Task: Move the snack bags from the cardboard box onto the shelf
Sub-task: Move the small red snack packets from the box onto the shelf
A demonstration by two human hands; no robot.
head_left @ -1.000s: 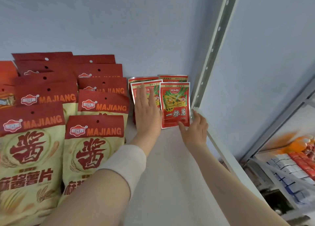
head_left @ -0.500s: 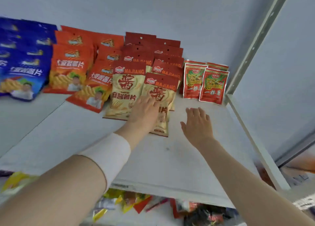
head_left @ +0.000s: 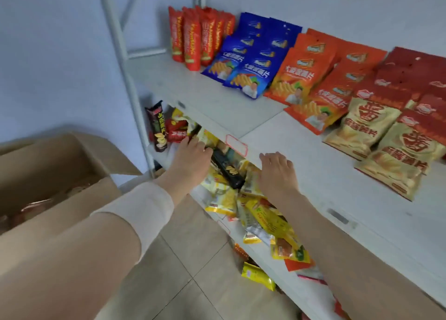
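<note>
The left grip (head_left: 193, 155) and right grip (head_left: 277, 172) are hovering released, holding nothing, by the shelf (head_left: 301, 155) edge. Snack bags (head_left: 36, 205) are lying in the cardboard box (head_left: 79, 194), down-left of both; the left grip is sitting nearer.

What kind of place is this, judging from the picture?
Probably a small shop or its stockroom: the shelf carries snack bags sorted in rows by brand, its edge bears a red-framed label, and a cardboard box stands beside it.
</note>
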